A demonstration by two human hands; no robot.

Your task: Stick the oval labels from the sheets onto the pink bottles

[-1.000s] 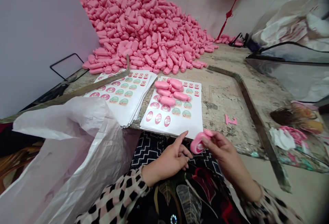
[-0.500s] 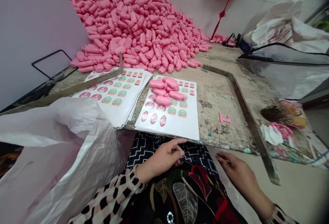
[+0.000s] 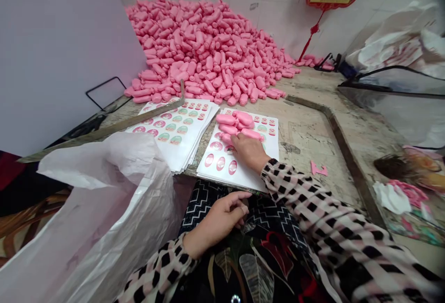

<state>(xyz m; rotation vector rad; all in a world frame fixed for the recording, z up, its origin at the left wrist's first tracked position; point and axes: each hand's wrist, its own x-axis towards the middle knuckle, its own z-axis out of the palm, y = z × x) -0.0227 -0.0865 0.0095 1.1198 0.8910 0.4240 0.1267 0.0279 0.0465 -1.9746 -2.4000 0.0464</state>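
My right hand (image 3: 251,151) reaches across a sheet of printed stickers (image 3: 255,173), palm down, its fingers closed around one of the small pink bottle-shaped pieces (image 3: 226,139). Part of that piece is hidden under the fingers. Several more pink bottle-shaped pieces (image 3: 242,117) lie bunched on the sheet just beyond the hand. Below the table edge, my left hand (image 3: 219,217) rests over my lap. Its index finger is stretched out, the others are loosely bent, and it holds nothing.
A large heap of pink pieces (image 3: 208,53) covers the back. More sticker sheets (image 3: 174,152) lie to the left, under a metal bar (image 3: 139,120). Another bent bar (image 3: 344,148) stands at right, near a pink scrap (image 3: 318,168). A white sack (image 3: 139,201) opens at lower left.
The stickered pink piece my right hand held is out of view. That hand swung right and down, then returned to the pieces on the sheet. My left hand has drawn back slightly.
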